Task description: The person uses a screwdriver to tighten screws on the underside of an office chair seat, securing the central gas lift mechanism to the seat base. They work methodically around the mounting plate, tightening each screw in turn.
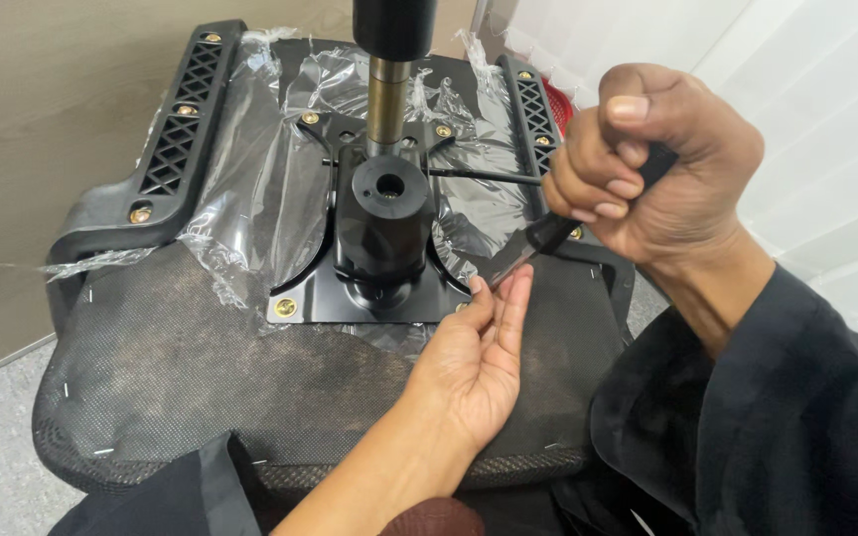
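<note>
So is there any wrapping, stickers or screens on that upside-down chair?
Plastic wrap: clear, crinkled and torn, over the underside of the chair seat, around the black metal plate.
Stickers, signs, screens: none in view.

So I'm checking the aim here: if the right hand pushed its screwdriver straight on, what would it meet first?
Probably the left hand's fingertips steadying the tip, then the black metal plate's corner; depth is unclear.

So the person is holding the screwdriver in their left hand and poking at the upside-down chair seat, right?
Not quite. The head view shows the right hand gripping the screwdriver. The left hand is open, fingers by the tip, over the upside-down chair seat.
</note>
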